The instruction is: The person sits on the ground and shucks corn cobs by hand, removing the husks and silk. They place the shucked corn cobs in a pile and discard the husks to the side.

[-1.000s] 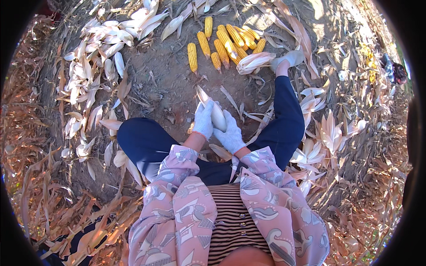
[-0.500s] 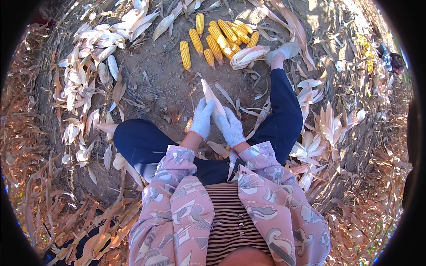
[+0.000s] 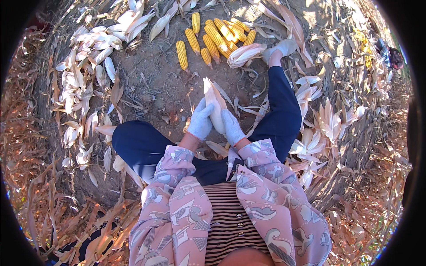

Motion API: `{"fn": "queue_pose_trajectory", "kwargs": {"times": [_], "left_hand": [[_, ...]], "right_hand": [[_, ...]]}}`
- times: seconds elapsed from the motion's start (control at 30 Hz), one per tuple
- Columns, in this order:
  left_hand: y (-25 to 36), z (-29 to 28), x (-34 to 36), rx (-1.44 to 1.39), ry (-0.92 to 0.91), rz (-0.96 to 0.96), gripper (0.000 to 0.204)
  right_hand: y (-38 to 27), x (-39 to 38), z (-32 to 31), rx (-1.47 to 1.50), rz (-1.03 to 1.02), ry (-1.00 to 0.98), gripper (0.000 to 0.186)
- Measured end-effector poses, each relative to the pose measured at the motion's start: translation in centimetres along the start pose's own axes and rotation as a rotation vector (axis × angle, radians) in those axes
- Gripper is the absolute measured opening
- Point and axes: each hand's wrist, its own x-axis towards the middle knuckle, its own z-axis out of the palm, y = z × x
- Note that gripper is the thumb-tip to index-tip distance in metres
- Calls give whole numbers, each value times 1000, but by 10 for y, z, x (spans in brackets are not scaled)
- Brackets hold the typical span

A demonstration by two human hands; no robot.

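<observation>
Between my bent legs, an ear of corn in pale husk (image 3: 214,106) is held upright-slanted, its tip pointing away from me. My left hand (image 3: 199,119), in a white knit glove, is closed on its left side. My right hand (image 3: 231,126), gloved alike, grips it on the right. Beyond them several bare yellow cobs (image 3: 213,42) lie on the dirt, with another pale-husked ear (image 3: 245,55) beside them near my right foot (image 3: 279,49).
Loose dry husks form a heap at the left (image 3: 84,75) and lie strewn at the right (image 3: 330,119). Dry stalks and leaves cover the outer ground (image 3: 26,146). Dark items (image 3: 390,55) lie at the far upper right.
The husked ear in my hands has shifted slightly rightward and its tip now points more straight ahead. My hands have adjusted their hold on it. The whole view has shifted slightly.
</observation>
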Motion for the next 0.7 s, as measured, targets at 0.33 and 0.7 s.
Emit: {"fn": "queue_pose_trajectory", "kwargs": {"times": [0.33,0.7], "left_hand": [[-9,-9,9,656,274,43,47],[5,-12,8,1013,358,127,37]], "right_hand": [[-7,-5,-4,-721,-450,194,47],[-41,-18,12,-1032,-495,194,59]]}}
